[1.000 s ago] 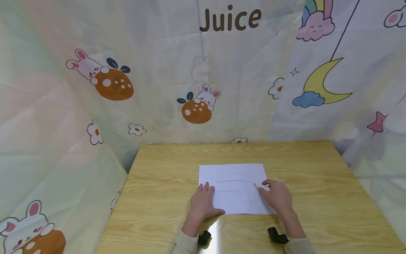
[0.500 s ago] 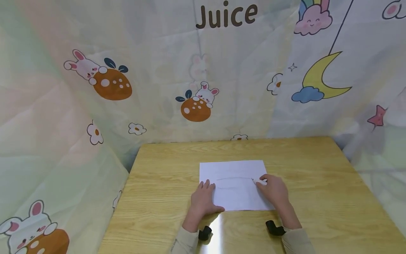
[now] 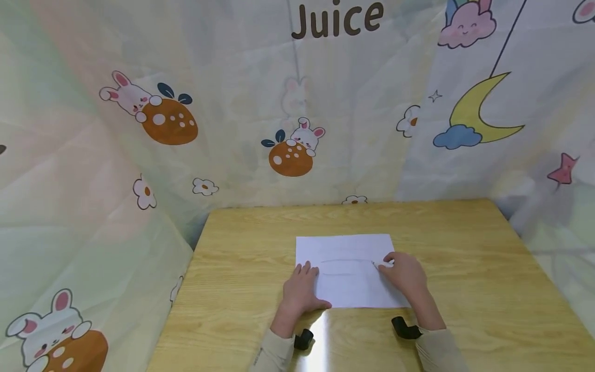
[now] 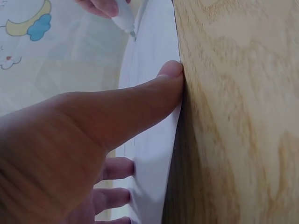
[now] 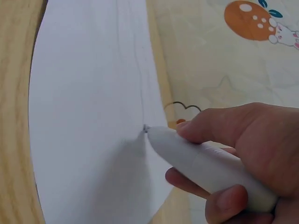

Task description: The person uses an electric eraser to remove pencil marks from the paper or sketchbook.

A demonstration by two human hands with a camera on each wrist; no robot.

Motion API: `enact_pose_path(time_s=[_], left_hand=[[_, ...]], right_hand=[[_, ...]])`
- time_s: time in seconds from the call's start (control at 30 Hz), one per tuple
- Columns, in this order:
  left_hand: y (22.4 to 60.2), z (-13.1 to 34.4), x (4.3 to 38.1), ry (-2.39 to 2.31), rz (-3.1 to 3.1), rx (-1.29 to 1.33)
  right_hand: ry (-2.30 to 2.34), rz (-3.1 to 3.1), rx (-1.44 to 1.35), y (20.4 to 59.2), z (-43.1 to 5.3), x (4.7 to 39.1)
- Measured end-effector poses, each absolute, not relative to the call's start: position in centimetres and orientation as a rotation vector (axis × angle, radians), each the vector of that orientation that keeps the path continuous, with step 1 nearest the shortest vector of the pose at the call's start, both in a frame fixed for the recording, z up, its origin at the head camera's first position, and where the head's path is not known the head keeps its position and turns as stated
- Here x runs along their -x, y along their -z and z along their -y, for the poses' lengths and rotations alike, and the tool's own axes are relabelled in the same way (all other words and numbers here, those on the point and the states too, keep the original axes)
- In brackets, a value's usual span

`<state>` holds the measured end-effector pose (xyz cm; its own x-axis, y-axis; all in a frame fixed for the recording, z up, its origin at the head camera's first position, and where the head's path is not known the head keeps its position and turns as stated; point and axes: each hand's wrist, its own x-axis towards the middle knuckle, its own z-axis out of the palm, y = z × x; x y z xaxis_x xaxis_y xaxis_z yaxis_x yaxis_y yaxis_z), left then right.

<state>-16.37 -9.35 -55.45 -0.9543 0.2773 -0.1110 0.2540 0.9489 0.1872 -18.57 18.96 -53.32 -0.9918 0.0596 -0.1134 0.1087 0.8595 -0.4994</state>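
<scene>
A white sheet of paper (image 3: 348,292) lies on the wooden table, with a long thin grey line across it and a shorter one nearer the front. My left hand (image 3: 299,292) rests on its left side, fingers spread and thumb along the front edge. In the left wrist view that thumb (image 4: 140,102) presses the paper's edge. My right hand (image 3: 408,276) pinches a thick white pen (image 5: 201,161) between thumb and fingers at the sheet's right side. The pen's dark tip meets the paper at the right end of the long line, as the right wrist view shows.
The wooden table (image 3: 246,248) extends around the sheet on all sides. Behind it hangs a printed cloth (image 3: 232,103) with bunnies, a moon and the word Juice. Black wrist mounts (image 3: 405,328) sit at the cuffs of both beige sleeves.
My right hand and the pen have shifted slightly left over the paper, the tip staying near the long line's right end. The left hand keeps its place; the head view has moved a little.
</scene>
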Motion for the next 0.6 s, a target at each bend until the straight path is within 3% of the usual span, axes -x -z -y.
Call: enact_pose_path(time_s=[0.6], left_hand=[[54.83, 9.17, 16.43, -0.234, -2.952, -0.400]], right_hand=[[0.790, -2.946, -0.142, 52.87, -18.66, 18.67]])
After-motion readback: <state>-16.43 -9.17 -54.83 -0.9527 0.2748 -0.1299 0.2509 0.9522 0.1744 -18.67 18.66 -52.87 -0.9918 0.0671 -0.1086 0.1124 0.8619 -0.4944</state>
